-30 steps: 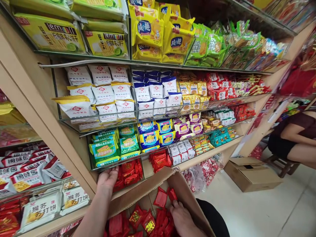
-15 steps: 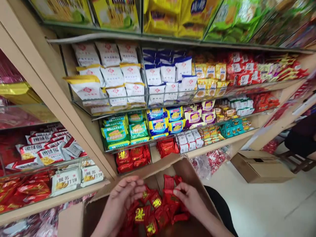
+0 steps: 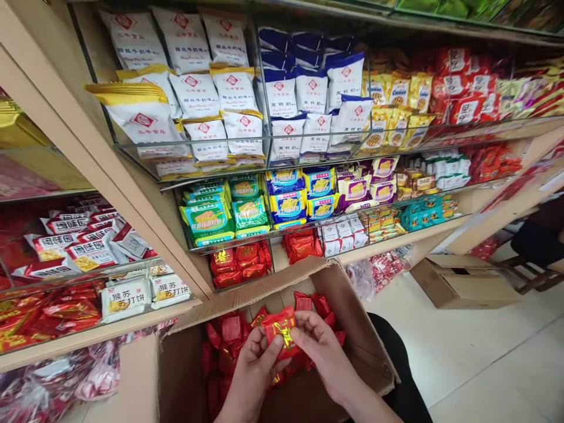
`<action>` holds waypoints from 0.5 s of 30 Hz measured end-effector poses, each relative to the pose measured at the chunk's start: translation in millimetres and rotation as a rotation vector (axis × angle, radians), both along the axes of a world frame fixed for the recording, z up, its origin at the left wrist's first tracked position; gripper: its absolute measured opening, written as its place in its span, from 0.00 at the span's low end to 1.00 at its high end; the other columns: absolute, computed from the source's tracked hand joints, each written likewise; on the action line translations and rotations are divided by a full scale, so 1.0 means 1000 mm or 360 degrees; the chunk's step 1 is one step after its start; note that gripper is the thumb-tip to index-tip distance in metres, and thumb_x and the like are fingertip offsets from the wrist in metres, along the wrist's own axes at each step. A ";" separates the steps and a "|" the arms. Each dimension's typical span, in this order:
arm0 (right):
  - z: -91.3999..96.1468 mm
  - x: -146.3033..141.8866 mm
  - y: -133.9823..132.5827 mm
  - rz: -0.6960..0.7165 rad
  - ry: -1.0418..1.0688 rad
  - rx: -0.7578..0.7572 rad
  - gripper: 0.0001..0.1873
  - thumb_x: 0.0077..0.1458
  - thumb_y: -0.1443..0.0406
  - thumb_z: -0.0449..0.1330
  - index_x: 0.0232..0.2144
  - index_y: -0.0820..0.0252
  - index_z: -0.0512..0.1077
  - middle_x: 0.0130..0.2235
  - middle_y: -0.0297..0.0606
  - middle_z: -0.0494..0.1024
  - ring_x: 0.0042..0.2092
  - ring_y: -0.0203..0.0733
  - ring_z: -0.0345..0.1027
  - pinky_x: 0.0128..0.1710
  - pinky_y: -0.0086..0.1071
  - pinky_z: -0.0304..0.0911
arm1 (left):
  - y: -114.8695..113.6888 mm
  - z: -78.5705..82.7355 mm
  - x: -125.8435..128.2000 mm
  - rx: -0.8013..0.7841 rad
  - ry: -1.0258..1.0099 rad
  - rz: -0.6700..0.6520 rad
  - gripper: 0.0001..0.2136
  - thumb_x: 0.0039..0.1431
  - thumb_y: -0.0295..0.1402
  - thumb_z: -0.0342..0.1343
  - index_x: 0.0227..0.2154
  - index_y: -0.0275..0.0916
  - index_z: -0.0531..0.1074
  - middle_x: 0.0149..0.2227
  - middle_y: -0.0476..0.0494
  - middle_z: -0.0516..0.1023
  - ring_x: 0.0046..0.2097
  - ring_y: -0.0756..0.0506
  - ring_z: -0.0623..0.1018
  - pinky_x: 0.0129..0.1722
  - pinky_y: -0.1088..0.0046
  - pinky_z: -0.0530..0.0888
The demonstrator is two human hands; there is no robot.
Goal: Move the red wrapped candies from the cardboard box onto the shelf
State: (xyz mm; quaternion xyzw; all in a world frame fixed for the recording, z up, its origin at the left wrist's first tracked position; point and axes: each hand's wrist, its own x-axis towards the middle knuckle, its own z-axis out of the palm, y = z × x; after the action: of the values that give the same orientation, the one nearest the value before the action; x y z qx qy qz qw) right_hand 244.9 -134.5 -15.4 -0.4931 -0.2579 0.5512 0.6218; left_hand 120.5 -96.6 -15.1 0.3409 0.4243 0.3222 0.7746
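Between both hands, above an open cardboard box (image 3: 352, 314), is a red snack packet (image 3: 281, 330) with gold characters on its face. My left hand (image 3: 259, 361) pinches its left side, thumb on the front. On the right side, my right hand (image 3: 318, 346) grips it with thumb and fingers. Several like red packets (image 3: 231, 329) lie loose in the box below, partly hidden by my hands and wrists. Just beyond the box, red packets (image 3: 240, 258) sit in a bottom shelf compartment, beside another stack of red packets (image 3: 303, 244).
Glass-fronted shelves hold white packets (image 3: 200, 94), green biscuit packs (image 3: 206, 220) and yellow cookie packets (image 3: 399, 97). A wooden upright (image 3: 132, 205) divides the shelving at left. Another cardboard box (image 3: 467, 285) stands on the tiled floor (image 3: 476, 346). Plastic bags of sweets (image 3: 383, 270) lie under the shelf.
Both hands have come together on one red packet, now raised above the others. Earlier the left hand was apart with nothing visible in it. The view has shifted lower and closer to the shelves.
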 end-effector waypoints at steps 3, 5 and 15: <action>-0.007 0.003 -0.006 0.0104 -0.0081 -0.0080 0.14 0.43 0.57 0.60 0.30 0.60 0.67 0.30 0.34 0.71 0.31 0.34 0.62 0.31 0.27 0.58 | 0.008 0.013 0.000 0.0108 0.0029 0.0117 0.12 0.40 0.34 0.61 0.30 0.40 0.69 0.35 0.45 0.75 0.35 0.47 0.75 0.28 0.76 0.71; -0.020 0.005 -0.008 0.0220 -0.0054 -0.0171 0.14 0.44 0.55 0.58 0.25 0.62 0.66 0.26 0.33 0.70 0.26 0.31 0.61 0.25 0.25 0.56 | 0.025 0.029 0.000 0.0220 0.0044 0.0209 0.11 0.42 0.34 0.60 0.30 0.38 0.68 0.31 0.45 0.75 0.30 0.48 0.75 0.23 0.79 0.69; -0.087 0.003 -0.019 0.0446 -0.0168 -0.0594 0.16 0.37 0.54 0.58 0.22 0.62 0.63 0.24 0.31 0.69 0.21 0.28 0.59 0.18 0.21 0.49 | 0.154 0.035 0.024 -0.0533 -0.0248 0.0758 0.06 0.55 0.23 0.43 0.27 0.35 0.63 0.26 0.44 0.70 0.29 0.49 0.75 0.22 0.75 0.72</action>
State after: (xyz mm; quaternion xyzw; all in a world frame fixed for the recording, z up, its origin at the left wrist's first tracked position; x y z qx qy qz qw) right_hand 248.1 -153.6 -102.8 -0.5868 -0.2496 0.6437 0.4231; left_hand 144.9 57.8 19.7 0.0737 0.4789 0.4454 0.7529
